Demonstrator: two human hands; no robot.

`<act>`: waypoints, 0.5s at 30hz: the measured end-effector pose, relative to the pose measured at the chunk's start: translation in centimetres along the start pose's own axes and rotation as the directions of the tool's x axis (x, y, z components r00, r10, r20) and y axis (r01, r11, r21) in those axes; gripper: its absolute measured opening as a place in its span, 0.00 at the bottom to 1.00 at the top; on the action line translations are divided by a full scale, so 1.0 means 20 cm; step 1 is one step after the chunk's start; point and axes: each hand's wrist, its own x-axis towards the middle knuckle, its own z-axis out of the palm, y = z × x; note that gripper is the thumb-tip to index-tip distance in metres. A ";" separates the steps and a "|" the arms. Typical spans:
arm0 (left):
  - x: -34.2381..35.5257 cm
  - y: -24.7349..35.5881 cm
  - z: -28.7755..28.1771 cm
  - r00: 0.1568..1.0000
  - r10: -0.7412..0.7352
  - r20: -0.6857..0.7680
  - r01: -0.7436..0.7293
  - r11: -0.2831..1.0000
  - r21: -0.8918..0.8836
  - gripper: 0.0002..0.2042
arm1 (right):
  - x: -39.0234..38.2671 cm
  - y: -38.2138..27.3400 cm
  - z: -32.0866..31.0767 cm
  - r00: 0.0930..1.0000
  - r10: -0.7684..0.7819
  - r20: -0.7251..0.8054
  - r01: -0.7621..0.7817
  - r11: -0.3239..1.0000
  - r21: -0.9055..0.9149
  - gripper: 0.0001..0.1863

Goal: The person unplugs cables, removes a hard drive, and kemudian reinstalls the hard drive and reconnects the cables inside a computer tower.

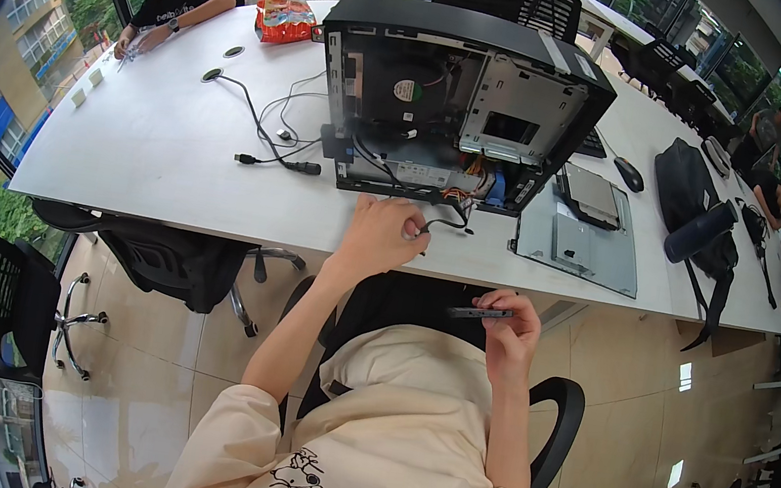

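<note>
An opened black desktop computer case (475,31) stands on the white table in front of me, its metal inside and loose wires showing. At the table's front edge, my left hand (384,233) is closed, pinching a black cable (454,223) that runs out from the bottom of the case. Lower and to the right, just off the table edge, my right hand (511,337) is closed on a thin, dark, flat piece (478,313), seen nearly edge-on. Its exact kind cannot be made out.
Right of the case lies a metal side panel (617,266) with a flat metal part on it. A mouse (629,174), a black bag (692,192) and a dark bottle (701,233) are farther right. Loose cables (266,132) and a red packet (285,22) lie left; a person sits at the far left.
</note>
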 end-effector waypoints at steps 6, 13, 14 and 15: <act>-0.03 0.09 -0.14 0.963 -0.222 0.154 0.270 0.794 -0.545 0.11 | 0.00 -0.02 0.07 1.000 0.022 -0.023 -0.023 0.999 -0.034 0.15; -0.02 0.12 -0.19 0.988 -0.014 0.154 0.125 0.655 -0.745 0.07 | -0.02 -0.01 0.05 0.999 0.042 -0.028 -0.043 0.999 -0.032 0.16; -0.01 0.12 -0.20 0.985 0.022 0.170 0.112 0.671 -0.733 0.07 | -0.03 -0.01 0.05 0.998 0.053 -0.034 -0.054 0.998 -0.027 0.17; -0.01 0.13 -0.21 0.985 0.028 0.172 0.110 0.669 -0.735 0.07 | -0.03 0.00 0.05 0.998 0.050 -0.039 -0.051 0.998 -0.030 0.17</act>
